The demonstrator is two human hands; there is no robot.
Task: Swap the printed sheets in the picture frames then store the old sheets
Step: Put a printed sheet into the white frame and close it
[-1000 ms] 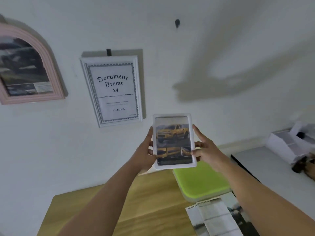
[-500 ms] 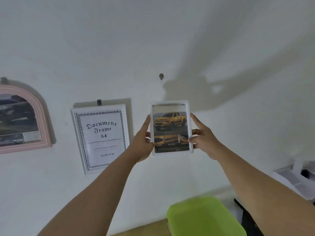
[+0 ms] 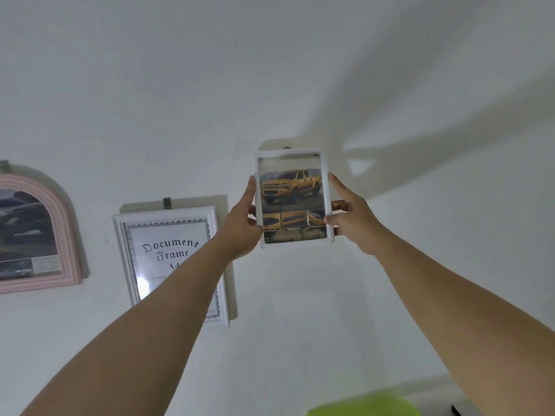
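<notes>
Holding the small white-rimmed rectangular picture frame with yellow-truck print [image 3: 292, 199] upright before the white wall [image 3: 420, 280], pinched at its side edges with left hand [image 3: 240, 228] and right hand [image 3: 353, 219].

Glossy-glazed white frame [image 3: 292, 199], matt wall [image 3: 150, 85]

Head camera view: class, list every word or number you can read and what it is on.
"Document Frame A4": sheet in the white document frame on the wall (A4 half behind a forearm).
Smaller lines below it: unreadable.
Captions on the yellow pickup print in the held white picture frame: too small.
In the pink arched frame, the text panel: blurred.
</notes>
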